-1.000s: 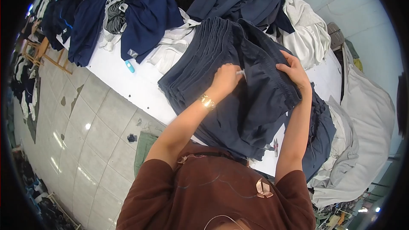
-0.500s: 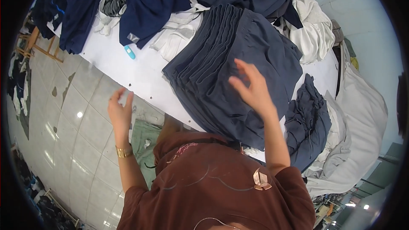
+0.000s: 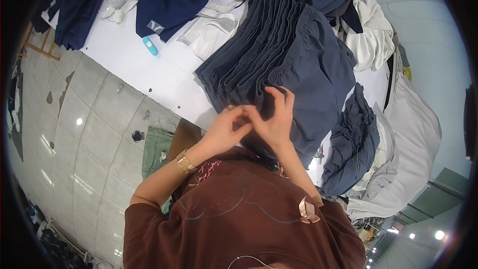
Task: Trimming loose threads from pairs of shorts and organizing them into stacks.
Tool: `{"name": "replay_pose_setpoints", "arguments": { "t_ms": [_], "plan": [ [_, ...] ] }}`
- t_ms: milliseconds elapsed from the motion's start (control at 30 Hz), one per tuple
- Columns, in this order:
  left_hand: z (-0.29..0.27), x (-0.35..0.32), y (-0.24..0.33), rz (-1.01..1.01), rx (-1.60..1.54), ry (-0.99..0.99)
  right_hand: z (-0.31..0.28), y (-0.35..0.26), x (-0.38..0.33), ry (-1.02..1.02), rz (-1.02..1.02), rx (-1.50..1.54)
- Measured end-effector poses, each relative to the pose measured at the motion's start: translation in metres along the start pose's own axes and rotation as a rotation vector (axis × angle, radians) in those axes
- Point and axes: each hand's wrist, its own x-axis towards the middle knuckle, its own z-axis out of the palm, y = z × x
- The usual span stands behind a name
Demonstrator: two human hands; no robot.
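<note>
My two hands meet over the near edge of a stack of dark grey-blue garments (image 3: 318, 69), with gathered waistbands layered in folds. My left hand (image 3: 228, 128) is bent inward, its fingertips pinched together against the thumb of the other hand. Whether anything small is between them cannot be made out. My right hand (image 3: 278, 119) has its index and middle fingers curved and apart, its thumb reaching toward the left fingertips. No cloth is gripped in it. A gold-coloured watch (image 3: 186, 162) is on my left wrist.
On the white table (image 3: 117, 50) are a small turquoise tool (image 3: 150, 46), a navy garment (image 3: 181, 0) and white fabric strips (image 3: 211, 32). A crumpled dark garment (image 3: 353, 139) lies on the right, beside a large pale grey cloth (image 3: 411, 139). Green cloth (image 3: 157, 149) hangs low left.
My left hand has moved right, from beside the table edge to my right hand. My right hand has come lower and left. The view has shifted slightly.
</note>
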Motion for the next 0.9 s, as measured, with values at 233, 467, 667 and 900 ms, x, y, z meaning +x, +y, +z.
{"name": "replay_pose_setpoints", "arguments": {
  "t_ms": [233, 467, 667, 900],
  "plan": [
    [-0.017, -0.003, 0.001, -0.196, 0.001, 0.029, -0.01, 0.03, 0.009, 0.26, 0.257, 0.344],
    [-0.009, 0.0, 0.0, 0.038, 0.05, -0.059, 0.012, -0.011, 0.011, 0.003, 0.056, -0.087],
    [-0.011, 0.0, 0.006, -0.144, -0.001, -0.079, 0.005, 0.024, 0.012, 0.166, 0.176, 0.134],
    [-0.012, -0.005, -0.007, -0.254, -0.118, 0.011, -0.009, 0.028, -0.005, 0.22, 0.164, 0.157]
  ]
}}
